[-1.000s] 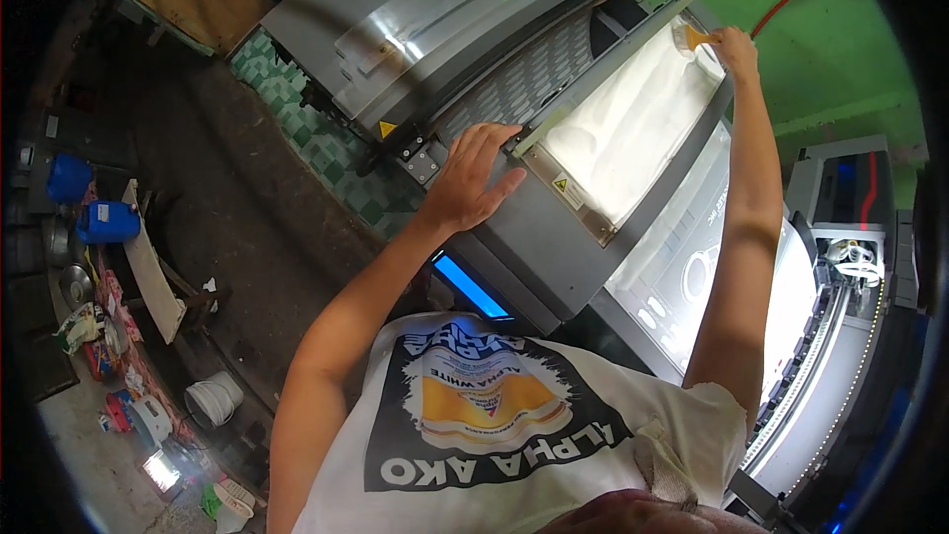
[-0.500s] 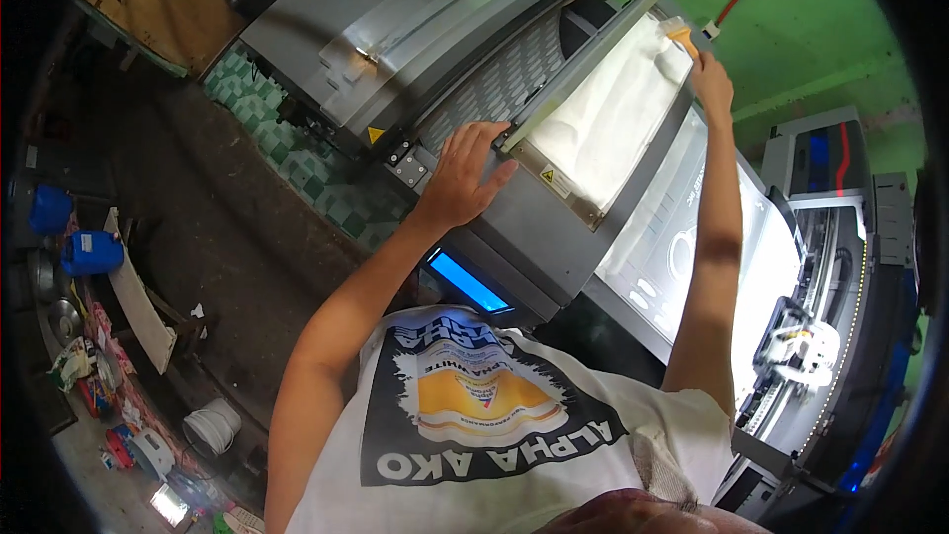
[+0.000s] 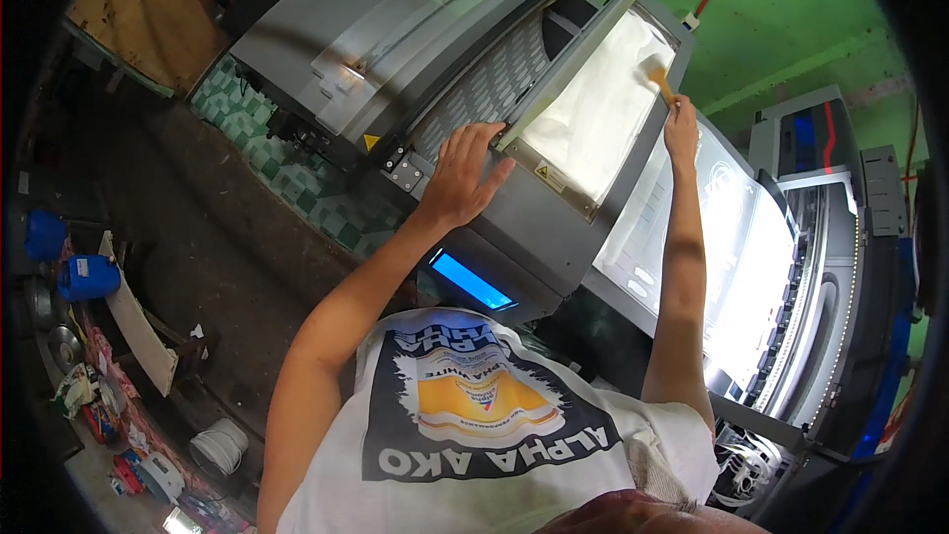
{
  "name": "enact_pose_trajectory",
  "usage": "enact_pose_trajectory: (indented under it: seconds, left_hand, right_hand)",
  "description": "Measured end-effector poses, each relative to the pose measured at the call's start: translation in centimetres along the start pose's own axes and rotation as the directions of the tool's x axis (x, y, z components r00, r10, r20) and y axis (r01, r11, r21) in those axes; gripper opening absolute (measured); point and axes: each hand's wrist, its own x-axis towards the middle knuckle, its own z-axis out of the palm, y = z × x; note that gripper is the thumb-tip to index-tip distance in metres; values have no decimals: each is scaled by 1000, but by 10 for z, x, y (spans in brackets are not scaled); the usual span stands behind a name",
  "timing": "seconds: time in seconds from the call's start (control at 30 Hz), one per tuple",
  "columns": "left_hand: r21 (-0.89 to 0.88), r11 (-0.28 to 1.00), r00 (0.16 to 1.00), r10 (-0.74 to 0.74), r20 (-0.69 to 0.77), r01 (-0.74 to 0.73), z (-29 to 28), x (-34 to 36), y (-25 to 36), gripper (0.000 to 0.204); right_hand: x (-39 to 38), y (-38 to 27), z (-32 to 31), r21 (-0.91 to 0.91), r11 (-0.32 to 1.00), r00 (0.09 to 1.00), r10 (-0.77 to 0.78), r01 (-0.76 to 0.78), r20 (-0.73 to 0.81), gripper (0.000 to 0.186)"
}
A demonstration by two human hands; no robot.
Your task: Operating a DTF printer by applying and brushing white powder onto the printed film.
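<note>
My right hand (image 3: 680, 133) is closed around the yellow-orange handle of a brush (image 3: 662, 85). The brush head is over white, powdery-looking material (image 3: 588, 104) that fills a long trough in a grey machine (image 3: 524, 227). My left hand (image 3: 460, 178) lies with fingers stretched and thumb apart on the machine's near end. Its fingertips touch the near corner of the raised, narrow cover (image 3: 583, 49) along the trough. Right of the trough, a sheet of film (image 3: 647, 227) with pale printed shapes slopes down under bright light.
A blue-lit display (image 3: 473, 280) sits on the machine's near side. Left of the trough are a perforated belt (image 3: 484, 69) and a grey hood (image 3: 366, 49). A printer (image 3: 840, 237) stands at the right. Blue jugs (image 3: 87, 277) and a white bucket (image 3: 219, 447) are at lower left.
My right hand has drawn the brush from the trough's far right corner toward me and left. The white material looks flatter there. The printer's carriage has left its earlier spot. My left hand stays put.
</note>
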Motion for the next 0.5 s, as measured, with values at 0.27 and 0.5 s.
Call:
enact_pose_trajectory:
  seconds: [0.27,0.5]
  left_hand:
    - [30,1000,1000,-1,-9,1,-1,-2,0,56]
    - [81,997,1000,-1,23,0,0,-3,2,58]
  right_hand:
    - [10,-7,-1,-39,999,999,3,-1,53,18]
    - [81,-11,-20,-201,973,993,-119,117,1,19]
